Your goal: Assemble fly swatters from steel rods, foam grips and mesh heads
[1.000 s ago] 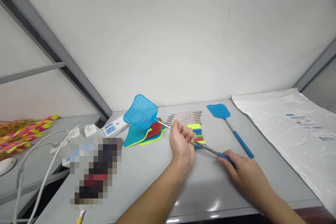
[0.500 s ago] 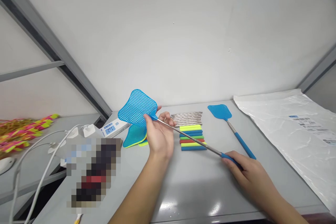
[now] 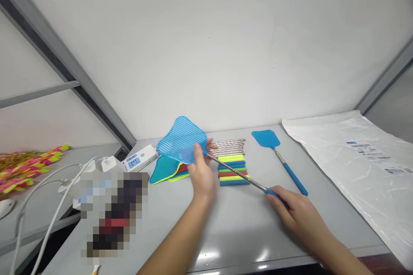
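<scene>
A fly swatter (image 3: pixel 183 141) with a blue mesh head and a thin metal telescopic rod slants across the middle of the head view, raised over the table. My left hand (image 3: pixel 202 172) grips it where the head meets the rod, thumb on the blue plastic. Around its blue handle my right hand (image 3: pixel 290 208) is closed. Under the raised head lies a stack of loose mesh swatter heads (image 3: pixel 164 169), teal, yellow and red. Just behind the rod sit several coloured handle sleeves (image 3: pixel 232 164) in a row, with several metal rods (image 3: pixel 229 146) beyond them.
Another blue fly swatter (image 3: pixel 267 138) lies on the grey table (image 3: pixel 258 232), right of the rods. A white plastic mailing bag (image 3: pixel 329 154) covers the right side. At left are a power strip (image 3: pixel 140 158), white cables (image 3: pixel 53 210) and a pixelated object (image 3: pixel 112 219).
The swatter's head and my left hand have moved right and slightly down, and the rod looks shorter between my hands. My view has shifted a little.
</scene>
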The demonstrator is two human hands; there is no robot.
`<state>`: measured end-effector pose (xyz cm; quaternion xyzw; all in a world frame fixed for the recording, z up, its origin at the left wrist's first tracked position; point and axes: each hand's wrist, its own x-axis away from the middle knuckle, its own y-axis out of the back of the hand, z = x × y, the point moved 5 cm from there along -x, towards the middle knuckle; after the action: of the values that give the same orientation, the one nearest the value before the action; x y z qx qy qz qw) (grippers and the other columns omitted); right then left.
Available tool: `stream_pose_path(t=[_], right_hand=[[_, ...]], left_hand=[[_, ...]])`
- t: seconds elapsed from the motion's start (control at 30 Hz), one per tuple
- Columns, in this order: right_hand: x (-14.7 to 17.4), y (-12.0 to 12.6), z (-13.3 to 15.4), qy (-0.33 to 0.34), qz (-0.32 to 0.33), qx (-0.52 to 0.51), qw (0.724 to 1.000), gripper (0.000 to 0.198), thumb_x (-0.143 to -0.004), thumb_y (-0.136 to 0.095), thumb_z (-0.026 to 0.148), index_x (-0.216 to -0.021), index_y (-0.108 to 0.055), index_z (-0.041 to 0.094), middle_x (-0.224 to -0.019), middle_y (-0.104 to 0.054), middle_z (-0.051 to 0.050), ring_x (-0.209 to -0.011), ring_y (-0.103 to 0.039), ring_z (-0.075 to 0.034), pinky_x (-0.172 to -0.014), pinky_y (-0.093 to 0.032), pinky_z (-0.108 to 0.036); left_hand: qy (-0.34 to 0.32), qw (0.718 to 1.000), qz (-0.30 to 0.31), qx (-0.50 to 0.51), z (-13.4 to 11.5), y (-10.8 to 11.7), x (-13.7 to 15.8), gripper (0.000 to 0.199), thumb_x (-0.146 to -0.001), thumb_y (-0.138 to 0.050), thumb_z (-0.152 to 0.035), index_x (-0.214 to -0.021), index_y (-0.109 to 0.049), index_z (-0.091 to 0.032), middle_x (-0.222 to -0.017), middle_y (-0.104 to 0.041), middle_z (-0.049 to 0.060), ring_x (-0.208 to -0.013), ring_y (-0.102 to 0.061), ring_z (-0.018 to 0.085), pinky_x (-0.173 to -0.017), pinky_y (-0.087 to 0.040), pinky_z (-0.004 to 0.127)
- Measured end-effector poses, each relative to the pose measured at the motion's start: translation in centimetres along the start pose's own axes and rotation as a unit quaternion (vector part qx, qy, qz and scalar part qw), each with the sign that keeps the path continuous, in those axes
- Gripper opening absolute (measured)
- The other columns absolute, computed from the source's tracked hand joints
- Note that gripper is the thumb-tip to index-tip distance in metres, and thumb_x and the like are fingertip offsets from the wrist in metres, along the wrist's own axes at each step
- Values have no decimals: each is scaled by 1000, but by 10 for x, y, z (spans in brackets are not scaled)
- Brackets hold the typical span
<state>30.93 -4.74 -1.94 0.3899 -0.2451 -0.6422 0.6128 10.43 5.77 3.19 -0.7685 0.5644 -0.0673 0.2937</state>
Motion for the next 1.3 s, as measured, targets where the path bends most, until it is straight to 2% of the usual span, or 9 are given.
stream_pose_path(t=[0.13,0.27,0.43,0.63,0.77,0.9,1.07,1.17,1.3], right_hand=[[0,1,0,11,-29,-4,1000,31,-98,-34,42,-82,-53,23,-65,-60,2,-59,-57,-15,-57,-38,-26],[0,1,1,18,-40,0,999,30,-98,-34,40,-82,-53,23,-64,-60,2,-59,-57,-15,-56,-37,-25],[-2,-1,8,15,-36,-23,999,31,-98,-32,38,-82,-53,22,-64,-60,1,-57,-56,-15,-56,-37,-25],[-5,-2,8,-6,-24,-53,998,32,-98,-31,40,-82,-52,22,-65,-61,0,-58,-57,-16,-55,-37,-26],[-4,-4,9,-12,-15,-76,997,28,-99,-30,39,-97,-53,22,-72,-64,0,-64,-61,-17,-58,-40,-26],[0,0,11,2,-52,-74,996,28,-99,-28,37,-106,-51,22,-75,-65,0,-64,-62,-16,-59,-42,-26],[-9,39,-15,-125,-121,59,983,37,-98,-24,44,-105,-52,21,-68,-65,-2,-59,-62,-19,-53,-38,-27],[-26,62,-33,-215,-79,199,953,39,-98,-21,44,-100,-53,21,-65,-64,-4,-58,-62,-22,-51,-33,-28],[-52,62,-47,-246,2,272,931,38,-98,-21,37,-91,-53,18,-77,-67,-9,-71,-65,-24,-54,-34,-29]], left_hand=[[86,987,128,-37,23,-26,42,41,-94,-41,-50,-102,-65,-17,-90,-69,7,-74,-59,14,-72,-49,27],[87,988,126,-30,26,-30,57,43,-95,-36,-51,-100,-63,-17,-84,-69,6,-70,-55,14,-67,-48,28],[103,975,175,-88,32,-34,69,55,-97,-30,-51,-81,-69,-16,-96,-68,10,-79,-55,17,-80,-45,32],[112,968,198,-110,36,-37,72,59,-97,-27,-52,-76,-70,-17,-100,-68,10,-79,-54,17,-80,-43,32],[117,963,219,-103,34,-37,69,51,-97,-29,-50,-88,-68,-18,-94,-67,9,-80,-53,17,-77,-42,31],[110,938,312,-106,33,-39,74,40,-95,-37,-49,-106,-62,-20,-103,-62,9,-79,-52,16,-73,-43,30],[95,910,374,-152,34,-36,80,35,-95,-42,-45,-120,-52,-23,-96,-57,6,-72,-50,14,-71,-42,29],[53,904,373,-201,29,-33,75,30,-96,-39,-43,-106,-58,-22,-91,-58,6,-79,-53,18,-71,-41,30],[-5,889,383,-251,21,-34,66,28,-96,-39,-38,-89,-60,-21,-80,-58,5,-77,-54,19,-71,-40,31]])
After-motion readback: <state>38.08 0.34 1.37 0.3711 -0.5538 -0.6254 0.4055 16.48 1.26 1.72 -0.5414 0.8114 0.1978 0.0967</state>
